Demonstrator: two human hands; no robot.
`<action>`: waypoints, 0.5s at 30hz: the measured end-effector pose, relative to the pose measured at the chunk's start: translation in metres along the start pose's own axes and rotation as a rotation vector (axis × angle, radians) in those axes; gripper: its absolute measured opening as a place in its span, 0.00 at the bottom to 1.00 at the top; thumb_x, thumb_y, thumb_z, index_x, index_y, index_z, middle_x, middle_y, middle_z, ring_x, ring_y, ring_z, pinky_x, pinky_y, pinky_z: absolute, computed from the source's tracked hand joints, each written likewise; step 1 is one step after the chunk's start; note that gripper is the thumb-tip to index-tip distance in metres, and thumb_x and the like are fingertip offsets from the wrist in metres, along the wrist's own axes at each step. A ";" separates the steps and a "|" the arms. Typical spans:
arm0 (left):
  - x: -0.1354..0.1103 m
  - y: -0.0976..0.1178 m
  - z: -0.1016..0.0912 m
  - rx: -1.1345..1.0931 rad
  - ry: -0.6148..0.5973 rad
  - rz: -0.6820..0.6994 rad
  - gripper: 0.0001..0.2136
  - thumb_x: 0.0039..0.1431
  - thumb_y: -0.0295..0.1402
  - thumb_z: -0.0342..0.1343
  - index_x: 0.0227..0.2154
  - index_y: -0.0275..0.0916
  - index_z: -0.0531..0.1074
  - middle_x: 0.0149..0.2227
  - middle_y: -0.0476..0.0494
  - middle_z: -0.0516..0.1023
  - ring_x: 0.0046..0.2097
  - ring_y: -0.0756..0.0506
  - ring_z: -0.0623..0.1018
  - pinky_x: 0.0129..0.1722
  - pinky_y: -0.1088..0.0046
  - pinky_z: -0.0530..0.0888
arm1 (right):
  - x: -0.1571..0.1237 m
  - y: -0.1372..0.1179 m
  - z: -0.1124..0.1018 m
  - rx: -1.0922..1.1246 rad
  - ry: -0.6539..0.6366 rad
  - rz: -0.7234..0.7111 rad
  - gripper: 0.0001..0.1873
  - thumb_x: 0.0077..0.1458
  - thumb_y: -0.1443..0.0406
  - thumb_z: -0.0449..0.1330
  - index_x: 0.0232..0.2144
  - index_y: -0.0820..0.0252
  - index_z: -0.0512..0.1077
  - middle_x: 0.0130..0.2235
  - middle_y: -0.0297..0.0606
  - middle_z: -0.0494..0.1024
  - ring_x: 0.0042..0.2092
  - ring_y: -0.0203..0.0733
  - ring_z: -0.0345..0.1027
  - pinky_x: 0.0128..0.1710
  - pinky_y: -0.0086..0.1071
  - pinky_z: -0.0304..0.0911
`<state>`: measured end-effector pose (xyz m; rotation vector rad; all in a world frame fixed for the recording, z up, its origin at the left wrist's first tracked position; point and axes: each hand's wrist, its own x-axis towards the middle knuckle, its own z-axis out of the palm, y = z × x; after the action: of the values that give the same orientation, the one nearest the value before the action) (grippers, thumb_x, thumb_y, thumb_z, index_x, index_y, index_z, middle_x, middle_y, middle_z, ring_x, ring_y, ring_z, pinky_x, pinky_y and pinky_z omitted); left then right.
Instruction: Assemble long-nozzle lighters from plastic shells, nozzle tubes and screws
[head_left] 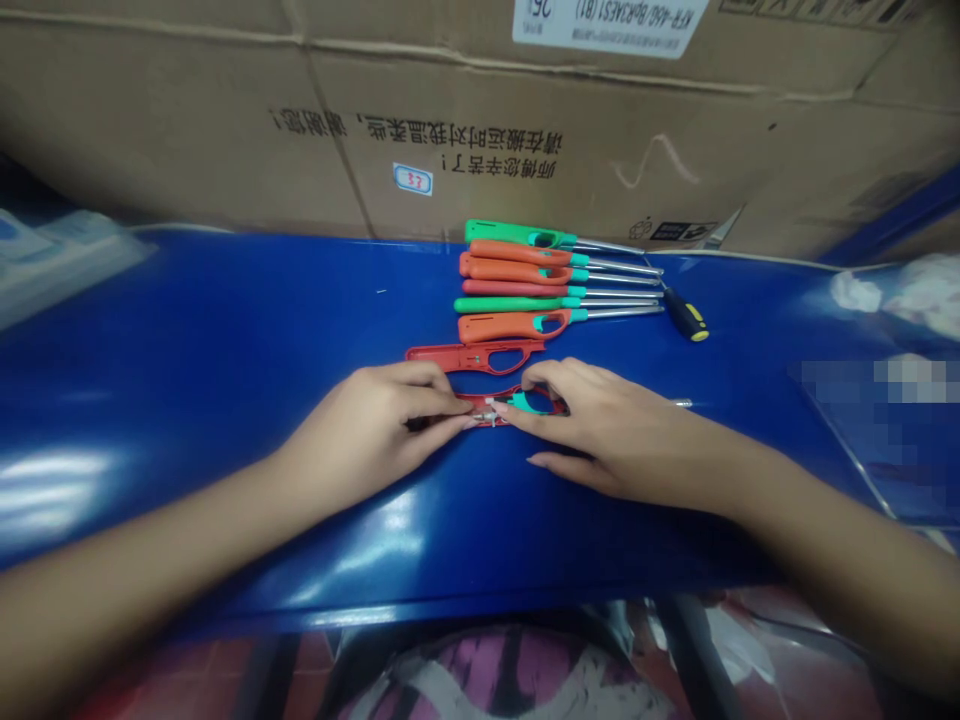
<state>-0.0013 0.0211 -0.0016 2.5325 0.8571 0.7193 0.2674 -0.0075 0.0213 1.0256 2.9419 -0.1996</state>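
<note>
An opened red gas lighter (480, 404) lies on the blue table between my hands, its inner parts and teal trigger (529, 402) exposed. My left hand (382, 415) is closed, with thumb and fingertips pinching the handle end near small metal parts. At the trigger end, my right hand (615, 425) grips the same lighter between thumb and index finger. Its metal tip (681, 403) shows beyond my right hand; the rod between is hidden. Just behind lies a detached red half shell (450, 356), its inside facing up.
Several orange, green and red lighters (517, 270) lie in a row behind. A black-and-yellow screwdriver (686, 315) rests by their tips. The large cardboard box (225, 130) walls off the table's back. Clear plastic (67, 265) lies left; crumpled white material (930, 290) sits right.
</note>
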 end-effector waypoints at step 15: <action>0.003 0.002 -0.003 -0.050 -0.003 -0.157 0.06 0.59 0.34 0.65 0.38 0.42 0.84 0.31 0.48 0.81 0.28 0.52 0.76 0.29 0.77 0.72 | 0.001 0.011 0.004 0.130 0.212 0.036 0.25 0.66 0.61 0.55 0.64 0.55 0.65 0.53 0.48 0.71 0.49 0.47 0.69 0.47 0.43 0.71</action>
<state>0.0000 0.0222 0.0025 2.3901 1.0103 0.6784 0.2739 0.0013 0.0163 1.1850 3.1315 -0.3025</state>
